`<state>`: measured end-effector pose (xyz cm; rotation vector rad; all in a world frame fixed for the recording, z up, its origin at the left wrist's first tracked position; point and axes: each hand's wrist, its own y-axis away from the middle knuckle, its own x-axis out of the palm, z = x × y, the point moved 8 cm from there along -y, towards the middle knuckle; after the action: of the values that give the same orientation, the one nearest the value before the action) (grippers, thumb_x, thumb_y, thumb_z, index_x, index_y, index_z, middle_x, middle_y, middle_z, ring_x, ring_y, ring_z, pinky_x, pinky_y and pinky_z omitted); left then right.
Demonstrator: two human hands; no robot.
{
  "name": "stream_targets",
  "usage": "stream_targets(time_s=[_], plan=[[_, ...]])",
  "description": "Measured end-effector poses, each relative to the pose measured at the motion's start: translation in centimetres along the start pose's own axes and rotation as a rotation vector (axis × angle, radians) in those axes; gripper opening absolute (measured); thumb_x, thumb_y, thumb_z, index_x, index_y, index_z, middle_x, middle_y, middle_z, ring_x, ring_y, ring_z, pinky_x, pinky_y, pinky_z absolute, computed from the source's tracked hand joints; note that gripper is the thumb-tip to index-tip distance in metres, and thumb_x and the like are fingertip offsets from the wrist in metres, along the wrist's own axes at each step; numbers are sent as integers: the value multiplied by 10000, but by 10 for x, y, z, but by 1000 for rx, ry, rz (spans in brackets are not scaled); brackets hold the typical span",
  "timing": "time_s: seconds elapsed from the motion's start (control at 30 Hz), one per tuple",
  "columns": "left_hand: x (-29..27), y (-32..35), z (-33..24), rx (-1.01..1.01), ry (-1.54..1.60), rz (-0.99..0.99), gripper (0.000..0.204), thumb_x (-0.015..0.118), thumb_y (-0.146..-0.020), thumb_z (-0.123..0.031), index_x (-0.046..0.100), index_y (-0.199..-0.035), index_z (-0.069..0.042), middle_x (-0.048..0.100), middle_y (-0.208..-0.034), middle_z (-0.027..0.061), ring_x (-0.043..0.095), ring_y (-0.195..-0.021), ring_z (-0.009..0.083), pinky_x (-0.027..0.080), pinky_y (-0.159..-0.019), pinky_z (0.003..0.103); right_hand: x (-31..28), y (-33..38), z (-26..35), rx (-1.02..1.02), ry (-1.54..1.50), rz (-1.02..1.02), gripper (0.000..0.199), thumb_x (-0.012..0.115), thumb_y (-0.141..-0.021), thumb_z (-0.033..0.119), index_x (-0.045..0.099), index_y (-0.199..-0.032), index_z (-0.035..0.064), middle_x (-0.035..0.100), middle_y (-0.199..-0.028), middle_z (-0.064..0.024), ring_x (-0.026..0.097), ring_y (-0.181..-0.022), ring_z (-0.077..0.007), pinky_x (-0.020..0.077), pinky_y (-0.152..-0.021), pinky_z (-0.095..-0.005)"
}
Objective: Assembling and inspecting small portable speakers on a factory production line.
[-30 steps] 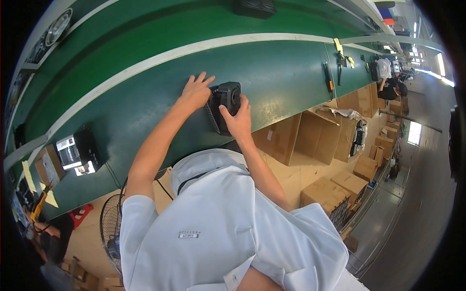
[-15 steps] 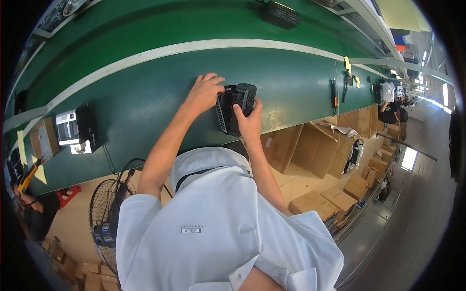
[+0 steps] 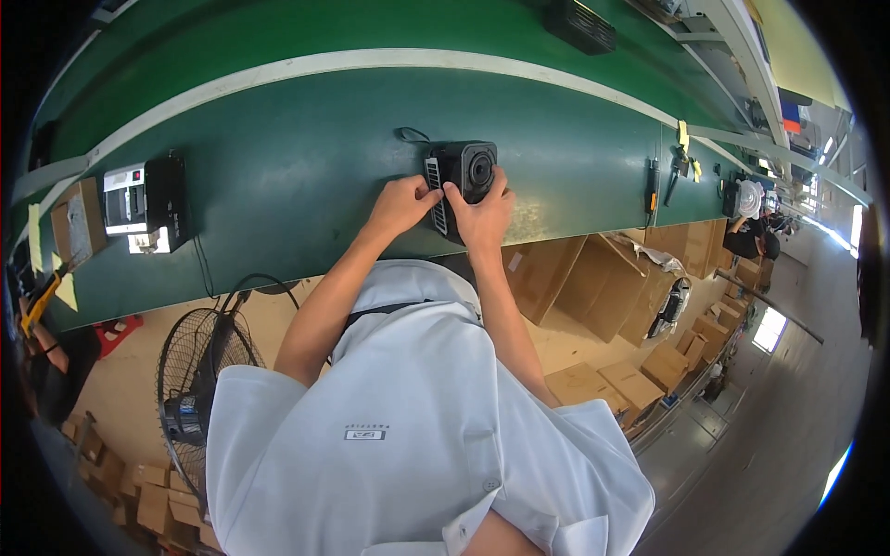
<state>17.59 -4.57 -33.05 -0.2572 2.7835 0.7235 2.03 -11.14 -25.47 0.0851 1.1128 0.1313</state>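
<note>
Gripping now, the right hand (image 3: 485, 219) has its thumb on the front of the black box (image 3: 453, 185) and its fingers bent round the right side, and I see the box pinched between them. Over to the left hand (image 3: 400, 206): its thumb and forefinger come close together at the box's pale slotted strip (image 3: 438, 204), but from where I sit I cannot tell whether they pinch anything. The box itself stands on the green table (image 3: 306, 157), near its close edge and straight ahead of the wearer, with a round dark ring on its face. Just beyond it, a thin black cord (image 3: 411, 135) curls on the tabletop. Well off to the left I have a silver and black machine (image 3: 146, 206), with an open carton (image 3: 78, 222) beside it. Away to the right lies a tool with an orange part (image 3: 652, 191). Farther out, a black block (image 3: 581, 26) sits past the white rail (image 3: 371, 60). Below the table, a fan (image 3: 199, 403) stands at the left and big cardboard boxes (image 3: 598, 287) fill the right.
</note>
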Motion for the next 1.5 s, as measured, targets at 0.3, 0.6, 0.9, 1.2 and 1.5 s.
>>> stream_targets(time_s=[0.3,0.6,0.9,1.2,1.5], plan=[[12,-2,2,-2,10,67,385,657,-891,-336,654,-794,36,665,-744,226,649,-704,401,489,-645,459,0,5,14,-73,162,-58,882,816,-696,491,429,-1399,124,522,-1130,-231,518,-1079,-407,424,-883,-539],[18,-3,-5,67,-44,145,363,545,-944,-299,700,-897,26,684,-870,259,644,-835,460,501,-744,517,4,5,13,-45,190,-24,884,809,-689,506,436,-1395,127,517,-1123,-226,505,-1080,-401,412,-892,-521],[26,0,0,48,46,207,429,431,-1005,-315,688,-1004,28,673,-1000,284,621,-966,482,477,-853,539,3,6,15,-48,186,-34,873,790,-712,513,438,-1395,98,518,-1107,-251,534,-1029,-426,415,-929,-515],[26,1,-7,138,-60,141,434,408,-1012,-303,675,-983,39,670,-982,297,623,-958,483,477,-849,548,-1,7,15,-68,154,-53,879,786,-716,509,428,-1397,84,516,-1100,-262,535,-1025,-428,425,-912,-517],[33,0,-1,102,-19,141,429,405,-1021,-295,654,-964,50,665,-987,313,614,-966,501,470,-854,558,-1,7,10,-16,128,-48,863,778,-736,496,412,-1393,73,513,-1100,-267,541,-1027,-441,436,-910,-526]])
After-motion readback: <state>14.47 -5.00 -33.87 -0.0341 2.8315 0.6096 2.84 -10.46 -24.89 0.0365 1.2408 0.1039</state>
